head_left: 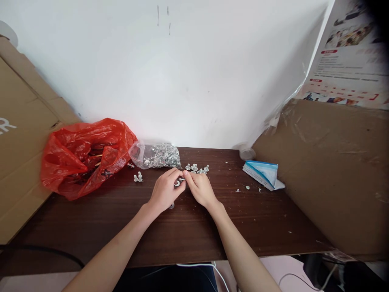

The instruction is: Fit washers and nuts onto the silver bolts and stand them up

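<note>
In the middle of the table, my left hand point(167, 188) and my right hand point(200, 188) meet at the fingertips. Both are closed in a pinch around a small metal screw point(182, 179), mostly hidden by the fingers. A shiny washer point(177, 183) shows in the curl of my left fingers; whether it is held or lies on the table I cannot tell. Another washer point(172, 206) lies below my left wrist. Just beyond my right hand, several screws with washers point(194, 167) stand on the table. Two more screws point(137, 177) stand together to the left.
A clear bag of metal hardware point(164, 156) lies near the wall. Left of it sits an open red plastic bag point(86, 158). A blue and white packet point(261, 174) and a small round container point(246, 152) are on the right. Cardboard point(331, 174) borders both sides.
</note>
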The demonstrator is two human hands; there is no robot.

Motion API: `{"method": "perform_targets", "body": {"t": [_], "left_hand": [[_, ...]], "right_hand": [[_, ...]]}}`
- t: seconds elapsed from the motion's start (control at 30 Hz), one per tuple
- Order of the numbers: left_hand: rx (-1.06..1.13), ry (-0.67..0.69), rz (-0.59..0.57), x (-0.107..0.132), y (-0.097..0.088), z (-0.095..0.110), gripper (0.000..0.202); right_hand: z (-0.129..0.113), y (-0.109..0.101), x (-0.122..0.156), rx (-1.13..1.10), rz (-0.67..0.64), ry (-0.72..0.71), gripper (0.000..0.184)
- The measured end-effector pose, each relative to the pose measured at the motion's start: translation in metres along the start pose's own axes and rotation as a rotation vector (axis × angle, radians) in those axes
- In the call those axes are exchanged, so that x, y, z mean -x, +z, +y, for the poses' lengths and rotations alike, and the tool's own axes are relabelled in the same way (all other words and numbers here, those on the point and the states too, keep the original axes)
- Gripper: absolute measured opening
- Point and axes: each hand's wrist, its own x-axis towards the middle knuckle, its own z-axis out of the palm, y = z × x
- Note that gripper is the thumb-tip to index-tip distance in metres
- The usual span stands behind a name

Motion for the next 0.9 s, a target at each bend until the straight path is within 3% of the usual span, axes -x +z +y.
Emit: {"method": "perform_targets", "body": {"t": [0.9], "left_hand": [[-0.005,-0.022,-0.015,0.0005,0.0002,0.0015,0.007]], "right_hand": [[0.0000,0.0014,0.0008,-0.023,-0.012,0.022,0.050]]}}
